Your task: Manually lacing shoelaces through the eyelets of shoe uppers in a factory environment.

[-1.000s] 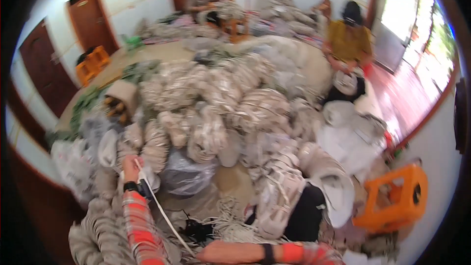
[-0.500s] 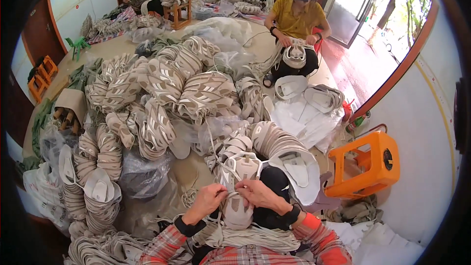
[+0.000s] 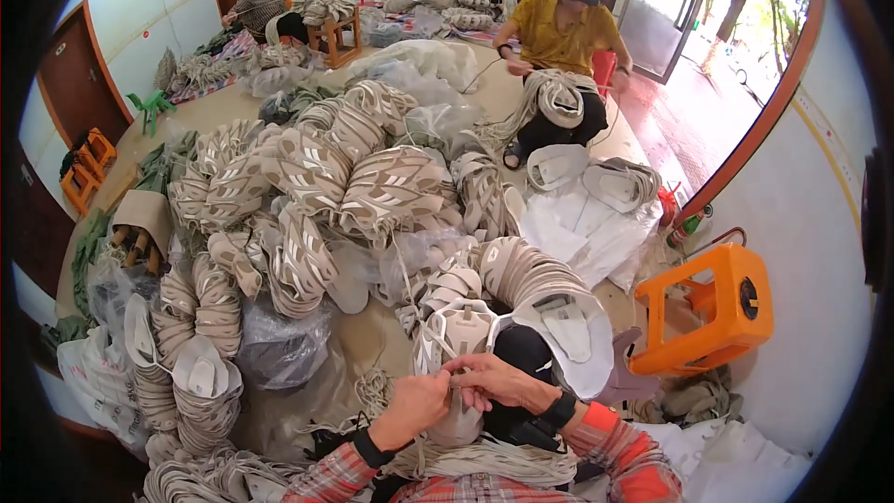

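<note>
The white plastic bag (image 3: 101,382) at the left bears print, too small and creased to read.

The fingers (image 3: 476,378) hide the middle of the pale shoe upper (image 3: 456,427).

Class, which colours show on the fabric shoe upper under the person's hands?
The shoe upper is cream and beige, clearest in head view.

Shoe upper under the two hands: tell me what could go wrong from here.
The left hand and right hand meet closely over the shoe upper, so their fingers might get in each other's way.

The loose pale laces lie bunched across the lap and could tangle or catch on a sleeve.

The curved stack of uppers stands close beside the work and might slump if a knee or elbow nudges it.
</note>
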Demonstrator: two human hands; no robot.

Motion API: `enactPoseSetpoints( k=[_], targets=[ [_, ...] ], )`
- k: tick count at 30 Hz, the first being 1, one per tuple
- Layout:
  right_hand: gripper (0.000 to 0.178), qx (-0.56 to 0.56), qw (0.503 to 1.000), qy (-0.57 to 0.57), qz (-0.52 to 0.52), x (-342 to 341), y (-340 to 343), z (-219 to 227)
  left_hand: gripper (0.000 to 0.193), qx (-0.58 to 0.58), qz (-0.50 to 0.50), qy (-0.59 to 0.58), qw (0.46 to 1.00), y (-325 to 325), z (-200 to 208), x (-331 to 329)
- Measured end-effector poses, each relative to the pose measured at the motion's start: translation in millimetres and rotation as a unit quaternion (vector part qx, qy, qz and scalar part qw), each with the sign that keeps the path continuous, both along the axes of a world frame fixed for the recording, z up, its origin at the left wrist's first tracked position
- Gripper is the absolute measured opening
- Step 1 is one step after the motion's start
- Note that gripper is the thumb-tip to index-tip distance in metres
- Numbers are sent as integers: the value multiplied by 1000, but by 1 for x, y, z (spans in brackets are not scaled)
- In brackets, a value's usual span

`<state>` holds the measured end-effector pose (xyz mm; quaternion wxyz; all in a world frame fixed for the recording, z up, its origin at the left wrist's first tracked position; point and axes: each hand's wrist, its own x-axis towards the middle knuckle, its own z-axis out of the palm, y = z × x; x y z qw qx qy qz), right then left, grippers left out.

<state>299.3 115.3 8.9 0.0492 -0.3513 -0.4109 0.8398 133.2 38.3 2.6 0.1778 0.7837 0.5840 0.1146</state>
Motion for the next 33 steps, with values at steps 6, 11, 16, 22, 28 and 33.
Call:
enactPoseSetpoints(
  k=[6, 11, 16, 22, 28, 33],
  targets=[
    [38, -14, 1000, 1, 12, 3, 1, 3, 11, 18, 138, -121, 983, -6, -1, -2],
    [37, -9, 1000, -4, 8, -3, 0, 5, 11, -2, 120, -144, 982, -5, -13, -14],
    [36, -29, 999, 19, 5, -11, 4, 2, 13, 25, 158, -41, 986, -5, -14, 7],
    [39, 120, 973, -118, 158, 2, 21, 17, 21, -232, 210, -358, 880, -1, -49, 1],
    [22, 232, 906, -48, 352, -24, 43, 10, 30, -136, 218, -557, 789, -35, -15, 12],
    [20, 365, 882, -72, 290, -48, 101, 116, 30, -13, 151, -418, 896, -34, -19, 20]
  ],
)
